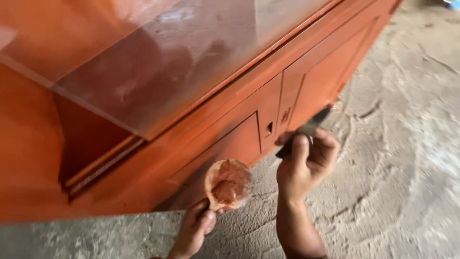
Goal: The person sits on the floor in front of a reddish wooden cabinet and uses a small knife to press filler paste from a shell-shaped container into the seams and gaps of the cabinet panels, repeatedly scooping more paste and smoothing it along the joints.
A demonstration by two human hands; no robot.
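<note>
Round lid (228,184) of reddish-brown putty, dark putty knife (306,130) tilted beside cabinet (230,129)

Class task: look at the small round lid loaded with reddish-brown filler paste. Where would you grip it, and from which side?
Grip the round lid by its bare lower rim, coming from below, as the left hand does. The paste sits on the upward face, so pinching the edge keeps fingers clean and the lid level. The right hand holds a dark blade.

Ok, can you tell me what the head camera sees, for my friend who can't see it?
A person's right hand holds a dark flat blade against an orange-red wooden cabinet. The left hand holds a small round dish of reddish-brown paste. Below is a rough grey floor.
</note>
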